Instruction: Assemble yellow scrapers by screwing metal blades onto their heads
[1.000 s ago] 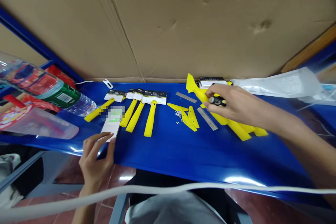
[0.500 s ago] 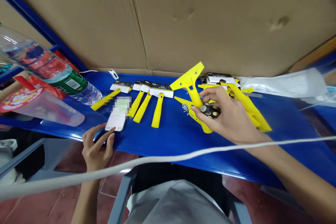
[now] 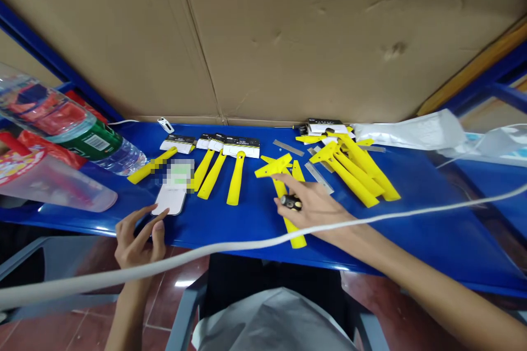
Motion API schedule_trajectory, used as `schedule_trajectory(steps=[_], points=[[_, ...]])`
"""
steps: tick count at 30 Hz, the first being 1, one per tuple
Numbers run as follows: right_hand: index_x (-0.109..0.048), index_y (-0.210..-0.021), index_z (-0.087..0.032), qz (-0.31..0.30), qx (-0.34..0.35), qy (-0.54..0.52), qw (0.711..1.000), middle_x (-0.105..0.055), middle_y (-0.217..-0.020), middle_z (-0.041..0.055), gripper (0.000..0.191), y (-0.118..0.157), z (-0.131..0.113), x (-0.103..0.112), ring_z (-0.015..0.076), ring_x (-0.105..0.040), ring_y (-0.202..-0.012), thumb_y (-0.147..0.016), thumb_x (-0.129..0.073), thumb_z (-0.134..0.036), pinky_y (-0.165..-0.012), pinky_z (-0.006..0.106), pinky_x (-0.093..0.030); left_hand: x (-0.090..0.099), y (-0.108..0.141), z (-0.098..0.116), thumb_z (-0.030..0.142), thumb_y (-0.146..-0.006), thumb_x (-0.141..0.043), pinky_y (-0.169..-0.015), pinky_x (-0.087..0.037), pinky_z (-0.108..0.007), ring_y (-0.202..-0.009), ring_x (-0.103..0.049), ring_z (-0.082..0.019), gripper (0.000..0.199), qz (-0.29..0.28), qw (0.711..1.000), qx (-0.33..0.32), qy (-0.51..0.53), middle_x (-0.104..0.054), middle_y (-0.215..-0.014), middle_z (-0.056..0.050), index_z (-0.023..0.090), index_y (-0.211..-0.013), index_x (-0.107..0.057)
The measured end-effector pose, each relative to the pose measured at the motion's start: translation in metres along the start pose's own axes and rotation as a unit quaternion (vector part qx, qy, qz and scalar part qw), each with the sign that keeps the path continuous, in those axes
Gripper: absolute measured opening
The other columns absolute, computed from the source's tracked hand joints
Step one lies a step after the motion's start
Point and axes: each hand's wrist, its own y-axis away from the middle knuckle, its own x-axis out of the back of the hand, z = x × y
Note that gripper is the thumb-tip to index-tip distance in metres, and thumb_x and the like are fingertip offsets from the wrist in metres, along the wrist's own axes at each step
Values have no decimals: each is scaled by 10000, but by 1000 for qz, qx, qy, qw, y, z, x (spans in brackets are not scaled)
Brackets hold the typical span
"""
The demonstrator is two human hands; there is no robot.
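My left hand (image 3: 140, 241) has its fingers apart, and the fingertips rest at the lower end of a phone (image 3: 168, 204) that lies screen up. A short black-and-yellow handle, like a stubby screwdriver (image 3: 291, 203), sits in the closed fingers of my right hand (image 3: 310, 205); its tip is hidden. Beneath those fingers is a yellow plastic scraper (image 3: 274, 166), its wide head to the far left and its handle towards the table's front edge. Whether the fingers also grip this scraper is unclear. Further yellow scraper bodies (image 3: 349, 173) lie piled right of my hand, beside thin metal blades (image 3: 319, 176).
Several scrapers with card-covered heads (image 3: 241, 148) lie left of centre on the blue table (image 3: 230, 225). A tilted-looking water bottle (image 3: 96, 140) and a plastic cup (image 3: 61, 184) stand at the left. A white cable (image 3: 247, 242) crosses the view. Clear plastic packaging (image 3: 411, 131) lies back right.
My right hand has moved left and down towards the front edge. The scraper under it has come lower, uncovering the blades and pile. My left hand stays at the phone; the view has shifted slightly.
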Motion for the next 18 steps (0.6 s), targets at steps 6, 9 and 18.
schedule_trajectory(steps=[6,9,18], points=[[-517,-1636,-268,-98,-29,60,993,-799,-1146,151,647,-2,-10,-17,363,-769,-1080,-1025,-591,-469,-903,454,-601,-9,15,-15,236,-1068,-541,-1092,-493,-641,-1218,-679,-383,316,16,1000,-3,-1,-749,-1294,-192,198,-1229,-810],[-512,-1622,-272,-123,-26,48,991,-799,-1050,147,674,-10,-8,-8,355,-782,-984,-1046,-540,-622,-770,414,-597,-16,20,-19,321,-1088,-481,-1092,-496,-654,-1218,-682,-383,377,41,999,15,-4,-757,-1301,-137,234,-1228,-820],[-735,-1369,-271,-120,146,90,978,-703,-1445,112,417,-72,51,57,360,-687,-1295,-954,-714,-234,-1075,476,-533,-30,16,-12,339,-1106,-433,-1028,-507,-613,-1134,-716,-374,447,131,991,3,-19,-782,-1208,-194,198,-1137,-856]])
